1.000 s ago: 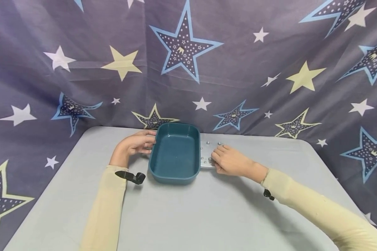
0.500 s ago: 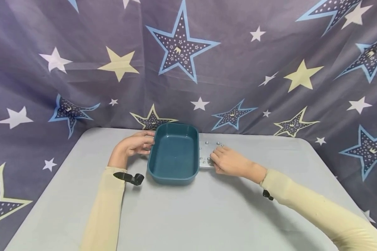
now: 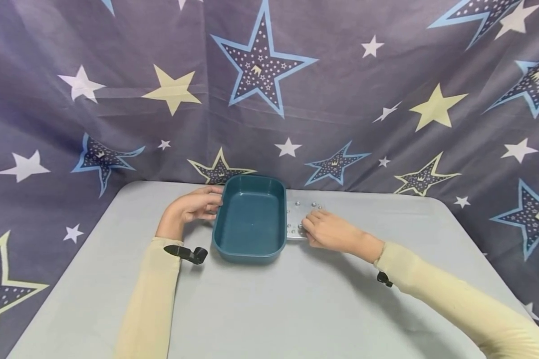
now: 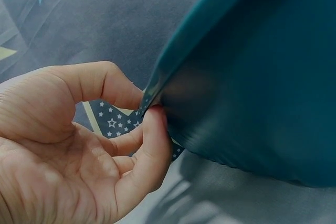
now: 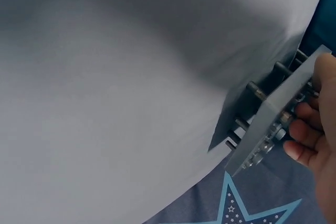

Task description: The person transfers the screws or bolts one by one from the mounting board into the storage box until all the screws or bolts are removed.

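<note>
A teal rectangular tray (image 3: 251, 258) stands on the table with nothing inside. My left hand (image 3: 198, 205) pinches its left rim between thumb and finger, as the left wrist view shows. Right of the tray lies a flat metal plate (image 3: 302, 215) with several bolts through it, their heads (image 5: 278, 131) on top. Bolt shanks (image 5: 257, 92) stick out beneath it towards the table. My right hand (image 3: 331, 232) is at the plate's right part, fingers curled and pinching at a bolt there, which the hand mostly hides.
The grey tabletop (image 3: 260, 309) runs under everything. Behind it hangs a dark curtain (image 3: 337, 114) printed with stars. Black straps with small wrist cameras sit on both sleeves, the left camera (image 3: 200, 255) close to the tray.
The right fingers have shifted slightly, and a bolt head near the plate's upper right now shows. The tray and left hand hold the same place; the head view sways a little.
</note>
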The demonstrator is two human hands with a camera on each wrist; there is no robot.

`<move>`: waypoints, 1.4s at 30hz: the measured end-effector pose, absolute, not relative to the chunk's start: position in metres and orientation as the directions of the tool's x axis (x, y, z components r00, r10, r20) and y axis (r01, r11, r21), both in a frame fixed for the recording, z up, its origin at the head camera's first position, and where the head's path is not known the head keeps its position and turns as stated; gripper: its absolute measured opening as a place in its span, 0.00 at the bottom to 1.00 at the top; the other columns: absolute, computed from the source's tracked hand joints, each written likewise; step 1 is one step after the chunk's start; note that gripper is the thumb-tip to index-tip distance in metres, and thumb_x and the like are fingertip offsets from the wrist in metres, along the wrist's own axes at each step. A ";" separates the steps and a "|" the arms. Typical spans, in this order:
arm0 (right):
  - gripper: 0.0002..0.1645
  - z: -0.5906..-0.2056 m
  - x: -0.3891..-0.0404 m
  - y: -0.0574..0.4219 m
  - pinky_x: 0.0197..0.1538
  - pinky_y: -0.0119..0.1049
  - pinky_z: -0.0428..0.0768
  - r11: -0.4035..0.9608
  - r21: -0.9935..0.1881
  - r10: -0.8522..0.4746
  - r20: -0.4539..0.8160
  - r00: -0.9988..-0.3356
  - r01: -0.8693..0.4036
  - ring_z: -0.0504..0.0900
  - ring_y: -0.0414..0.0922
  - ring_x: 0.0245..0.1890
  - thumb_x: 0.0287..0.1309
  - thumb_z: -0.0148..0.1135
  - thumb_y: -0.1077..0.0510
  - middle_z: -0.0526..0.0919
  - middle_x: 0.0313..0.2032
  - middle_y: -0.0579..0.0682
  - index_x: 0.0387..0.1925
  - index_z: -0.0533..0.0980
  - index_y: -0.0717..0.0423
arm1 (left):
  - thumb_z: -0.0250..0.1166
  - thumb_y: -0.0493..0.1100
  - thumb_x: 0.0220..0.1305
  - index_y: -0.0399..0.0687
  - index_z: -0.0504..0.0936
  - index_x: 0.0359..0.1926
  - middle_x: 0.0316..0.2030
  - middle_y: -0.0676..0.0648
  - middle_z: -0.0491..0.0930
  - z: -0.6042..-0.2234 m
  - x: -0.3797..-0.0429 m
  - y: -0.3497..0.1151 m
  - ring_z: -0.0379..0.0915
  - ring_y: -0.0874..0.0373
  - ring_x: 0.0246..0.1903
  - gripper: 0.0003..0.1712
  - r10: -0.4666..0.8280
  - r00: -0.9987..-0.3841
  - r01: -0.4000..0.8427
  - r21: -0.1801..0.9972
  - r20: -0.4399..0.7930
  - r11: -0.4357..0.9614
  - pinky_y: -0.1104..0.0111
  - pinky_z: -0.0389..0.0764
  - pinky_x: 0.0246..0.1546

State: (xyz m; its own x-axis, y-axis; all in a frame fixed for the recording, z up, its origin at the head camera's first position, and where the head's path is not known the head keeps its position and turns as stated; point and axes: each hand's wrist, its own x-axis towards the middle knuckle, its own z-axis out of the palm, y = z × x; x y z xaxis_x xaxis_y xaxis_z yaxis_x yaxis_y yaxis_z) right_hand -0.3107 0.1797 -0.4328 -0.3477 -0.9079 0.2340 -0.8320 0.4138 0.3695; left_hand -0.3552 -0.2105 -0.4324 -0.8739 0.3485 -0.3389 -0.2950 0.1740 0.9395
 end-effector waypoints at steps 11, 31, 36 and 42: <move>0.09 -0.425 -0.309 0.179 0.43 0.35 0.82 0.425 0.289 -0.901 0.221 -0.373 -0.858 0.76 0.42 0.32 0.56 0.66 0.61 0.78 0.30 0.46 0.33 0.72 0.56 | 0.55 0.37 0.68 0.34 0.55 0.73 0.35 0.57 0.78 -0.433 -0.357 -0.210 0.76 0.67 0.33 0.35 0.358 -0.872 -0.292 0.941 -0.335 0.169 0.71 0.82 0.37; 0.09 -0.429 -0.308 0.183 0.47 0.36 0.83 0.414 0.270 -0.901 0.257 -0.349 -0.869 0.76 0.42 0.33 0.55 0.64 0.64 0.76 0.31 0.47 0.35 0.71 0.57 | 0.55 0.36 0.67 0.34 0.55 0.73 0.34 0.57 0.78 -0.433 -0.357 -0.209 0.76 0.67 0.34 0.36 0.356 -0.872 -0.294 0.940 -0.337 0.170 0.71 0.82 0.38; 0.09 -0.426 -0.307 0.184 0.56 0.40 0.83 0.432 0.257 -0.893 0.259 -0.369 -0.865 0.80 0.44 0.37 0.59 0.65 0.63 0.78 0.34 0.49 0.40 0.74 0.58 | 0.55 0.36 0.67 0.35 0.55 0.74 0.35 0.56 0.77 -0.433 -0.358 -0.209 0.75 0.67 0.33 0.37 0.350 -0.873 -0.295 0.939 -0.339 0.175 0.71 0.81 0.38; 0.07 -0.424 -0.307 0.184 0.46 0.39 0.82 0.433 0.355 -0.898 0.251 -0.362 -0.828 0.78 0.44 0.36 0.63 0.63 0.57 0.78 0.33 0.47 0.38 0.74 0.54 | 0.55 0.37 0.67 0.34 0.54 0.74 0.33 0.57 0.78 -0.433 -0.357 -0.209 0.75 0.68 0.32 0.37 0.357 -0.869 -0.296 0.939 -0.342 0.177 0.72 0.81 0.37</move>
State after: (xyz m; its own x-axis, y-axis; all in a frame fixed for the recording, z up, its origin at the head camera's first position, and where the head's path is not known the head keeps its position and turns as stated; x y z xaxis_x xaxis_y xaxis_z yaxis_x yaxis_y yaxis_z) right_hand -0.3067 0.1840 -0.4243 -0.3618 -0.8977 0.2515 -0.8285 0.4333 0.3548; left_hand -0.3573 -0.2085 -0.4334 -0.8695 0.3566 -0.3418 -0.2964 0.1770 0.9385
